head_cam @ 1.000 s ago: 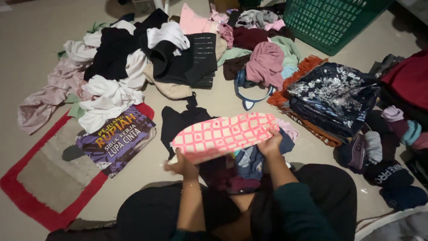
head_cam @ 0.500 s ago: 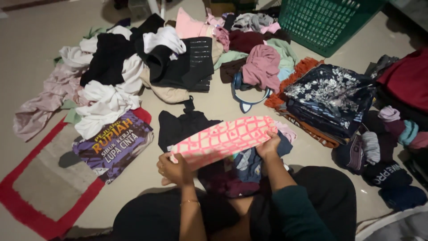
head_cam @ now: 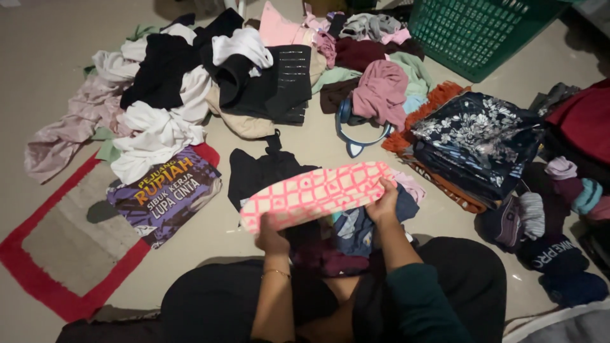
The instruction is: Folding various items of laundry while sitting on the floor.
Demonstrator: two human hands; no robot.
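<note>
Gripping pink checked cloth [head_cam: 316, 194] (both ends)

Folded cloth [head_cam: 314, 194] at centre between both hands, clothes heap [head_cam: 190, 82] at eleven o'clock, basket [head_cam: 470, 32] at one, folded stack [head_cam: 473, 143] at three, mat [head_cam: 70, 248] at eight.

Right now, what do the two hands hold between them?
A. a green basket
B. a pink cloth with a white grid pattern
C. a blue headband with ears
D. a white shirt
B: the left hand grips one end and the right hand the other end of the pink cloth with a white grid pattern, stretched out flat above the dark clothes in the lap.
</note>
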